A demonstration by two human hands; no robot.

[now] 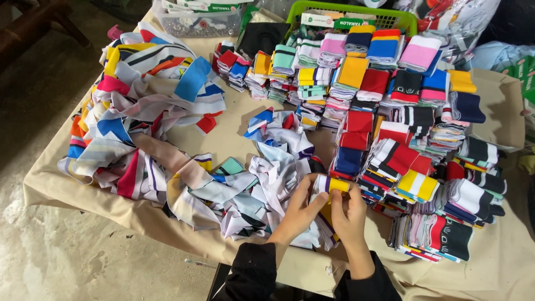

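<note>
Fabric in loose, tangled strips fills everything to the left of the hands: a sprawling heap of printed cloth pieces (pixel 150 117) in white, blue, red and yellow, trailing down to the near table edge and reaching right up against the left hand (pixel 301 210). That hand is curled with its thumb and fingers closed on the left end of a small folded strip (pixel 332 185), white at one end and yellow at the other. The strip lies between the two hands with its long axis running left to right, just above both palms, so neither hand is nearer; both hold it. The right hand (pixel 350 214) pinches the yellow end from below, fingers bent upward. Immediately right of that hand, and beyond it, stand neat stacks of folded strips (pixel 401 128), packed closely in rows; the nearest stack almost touches the right fingers. Open room is scarce: a bare patch of tan table cover (pixel 234 125) shows ahead and left of the hands, and a green basket (pixel 356 8) sits at the far edge.
</note>
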